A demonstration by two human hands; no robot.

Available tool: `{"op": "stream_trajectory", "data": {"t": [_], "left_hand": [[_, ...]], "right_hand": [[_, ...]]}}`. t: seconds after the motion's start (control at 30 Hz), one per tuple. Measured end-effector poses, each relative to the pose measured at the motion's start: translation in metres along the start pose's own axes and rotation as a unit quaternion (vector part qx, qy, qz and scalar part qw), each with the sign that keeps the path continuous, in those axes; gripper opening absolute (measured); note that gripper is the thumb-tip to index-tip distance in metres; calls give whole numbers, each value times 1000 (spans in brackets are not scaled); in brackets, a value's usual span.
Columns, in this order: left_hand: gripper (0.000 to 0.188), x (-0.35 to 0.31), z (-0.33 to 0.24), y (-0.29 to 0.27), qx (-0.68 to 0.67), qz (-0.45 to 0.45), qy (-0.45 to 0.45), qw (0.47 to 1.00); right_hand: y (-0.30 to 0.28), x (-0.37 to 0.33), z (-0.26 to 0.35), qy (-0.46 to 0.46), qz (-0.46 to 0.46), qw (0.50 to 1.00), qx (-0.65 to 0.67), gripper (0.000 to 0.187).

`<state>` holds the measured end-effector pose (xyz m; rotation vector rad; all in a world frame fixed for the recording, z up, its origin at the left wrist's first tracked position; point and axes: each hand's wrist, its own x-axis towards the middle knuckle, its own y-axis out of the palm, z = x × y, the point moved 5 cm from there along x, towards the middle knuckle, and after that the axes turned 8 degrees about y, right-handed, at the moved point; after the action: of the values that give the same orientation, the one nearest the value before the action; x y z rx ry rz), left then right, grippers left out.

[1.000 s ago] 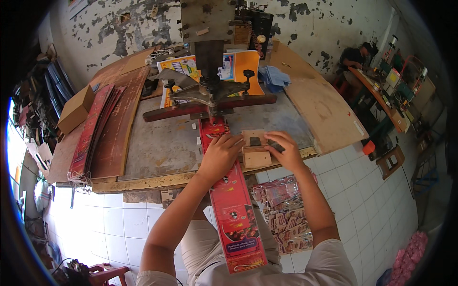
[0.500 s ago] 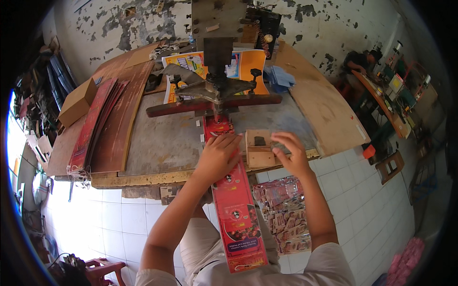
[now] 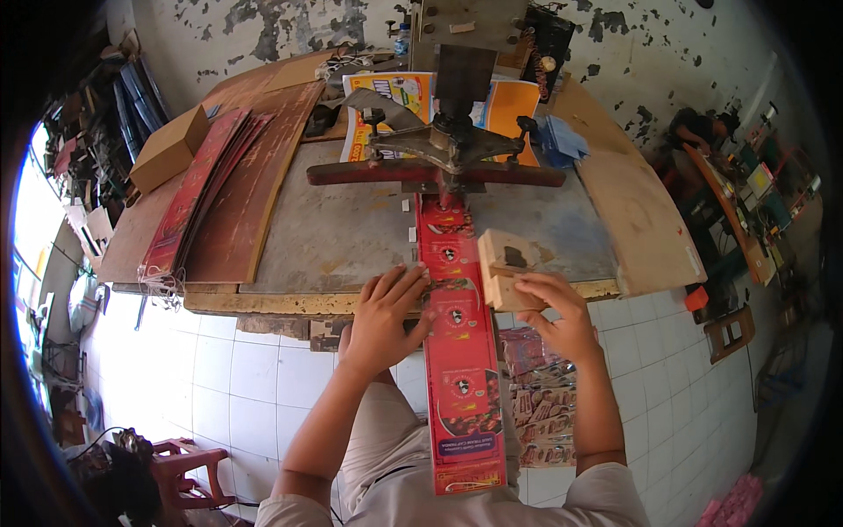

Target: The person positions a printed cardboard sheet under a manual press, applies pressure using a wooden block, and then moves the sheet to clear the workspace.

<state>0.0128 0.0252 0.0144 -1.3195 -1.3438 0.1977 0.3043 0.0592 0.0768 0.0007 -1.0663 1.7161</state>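
Note:
A long red printed strip (image 3: pixel 463 378) runs from under the metal press (image 3: pixel 439 158) across the table's front edge and down over my lap. My left hand (image 3: pixel 386 314) lies palm down at the strip's left edge, fingers stretched and thumb pointing toward it. Beside the strip on the right is a small wooden block (image 3: pixel 509 255), stepped in shape with a dark patch on top. My right hand (image 3: pixel 562 318) grips its near right corner between fingers and thumb. The undersides of the fingers are partly hidden.
Red printed strips (image 3: pixel 198 189) lie stacked at the left, next to a cardboard box (image 3: pixel 169 149). Shiny printed packets (image 3: pixel 543 400) lie below the table's front edge. A red stool (image 3: pixel 189 470) stands lower left. Another person (image 3: pixel 702 132) sits at a bench far right.
My view has turned left. My left hand has slid off the strip's top to its left edge. My right hand has closed on the wooden block, which is now turned and closer to the strip.

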Motion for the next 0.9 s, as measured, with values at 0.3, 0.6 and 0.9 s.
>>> {"op": "stream_trajectory", "data": {"t": [0.3, 0.6, 0.9], "left_hand": [[57, 3, -1, 5, 19, -5, 0, 1000], [59, 5, -1, 3, 8, -14, 3, 1000], [59, 4, 0, 4, 13, -13, 0, 1000]], "right_hand": [[44, 36, 13, -58, 55, 997, 16, 51], [84, 98, -37, -53, 31, 998, -26, 43], [93, 122, -47, -49, 29, 998, -25, 46]]}}
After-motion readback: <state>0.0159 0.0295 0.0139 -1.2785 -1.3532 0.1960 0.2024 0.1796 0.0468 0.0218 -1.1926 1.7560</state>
